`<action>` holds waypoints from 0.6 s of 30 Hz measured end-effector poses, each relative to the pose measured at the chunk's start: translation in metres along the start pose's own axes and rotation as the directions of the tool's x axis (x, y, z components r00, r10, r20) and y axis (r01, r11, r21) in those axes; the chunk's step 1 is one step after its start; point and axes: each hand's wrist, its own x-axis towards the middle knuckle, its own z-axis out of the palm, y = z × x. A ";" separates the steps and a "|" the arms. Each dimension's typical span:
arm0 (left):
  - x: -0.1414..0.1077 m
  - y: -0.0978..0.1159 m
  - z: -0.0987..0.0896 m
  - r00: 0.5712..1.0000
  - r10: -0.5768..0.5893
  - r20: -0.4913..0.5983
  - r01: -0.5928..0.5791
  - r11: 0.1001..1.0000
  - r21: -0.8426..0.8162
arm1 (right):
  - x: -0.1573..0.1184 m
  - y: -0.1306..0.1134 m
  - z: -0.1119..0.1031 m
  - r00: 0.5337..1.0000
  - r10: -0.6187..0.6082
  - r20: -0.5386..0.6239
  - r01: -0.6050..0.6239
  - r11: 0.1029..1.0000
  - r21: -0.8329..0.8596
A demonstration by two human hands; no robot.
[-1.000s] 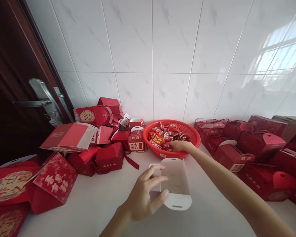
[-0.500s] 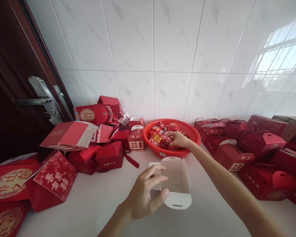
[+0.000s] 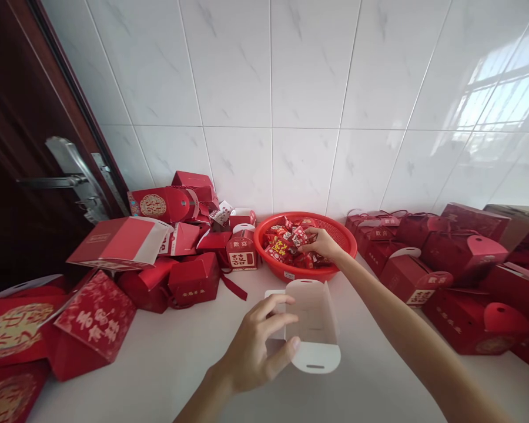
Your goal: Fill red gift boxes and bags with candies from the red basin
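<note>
An open paper gift box (image 3: 312, 320), white inside, stands in front of me with its flaps folded out. My left hand (image 3: 264, 338) is at its left side, fingers apart and curved over the edge; whether they touch it I cannot tell. Beyond the box, a red plastic basket (image 3: 348, 238) holds many red-wrapped candies (image 3: 280, 244). My right hand (image 3: 321, 242) reaches into the basket from the right. Its thumb and fingers close on a red-and-white wrapped candy (image 3: 300, 236), partly covered by the fingertips.
Red gift boxes (image 3: 196, 279) are piled on the left, some upright and some on their sides. More closed red boxes (image 3: 462, 261) stand in rows on the right. A tiled wall (image 3: 238, 76) rises behind the white tabletop (image 3: 180, 341). A dark door (image 3: 22, 135) is at left.
My right hand has shifted slightly within the basket, and its fingers now pinch a candy. My left hand and the open box stay in place.
</note>
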 end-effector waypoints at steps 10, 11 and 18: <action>0.000 0.002 0.000 1.000 0.006 -0.009 -0.006 1.000 -0.003 | -0.005 -0.009 -0.001 0.999 -0.005 -0.037 0.005 1.000 -0.007; 0.000 0.002 0.000 1.000 0.005 -0.010 -0.005 1.000 -0.004 | -0.006 -0.010 -0.001 0.999 0.000 -0.034 0.000 1.000 0.002; 0.001 0.002 0.000 1.000 -0.008 -0.013 0.008 0.999 -0.044 | -0.014 -0.021 0.000 1.000 -0.011 0.023 0.008 0.991 0.131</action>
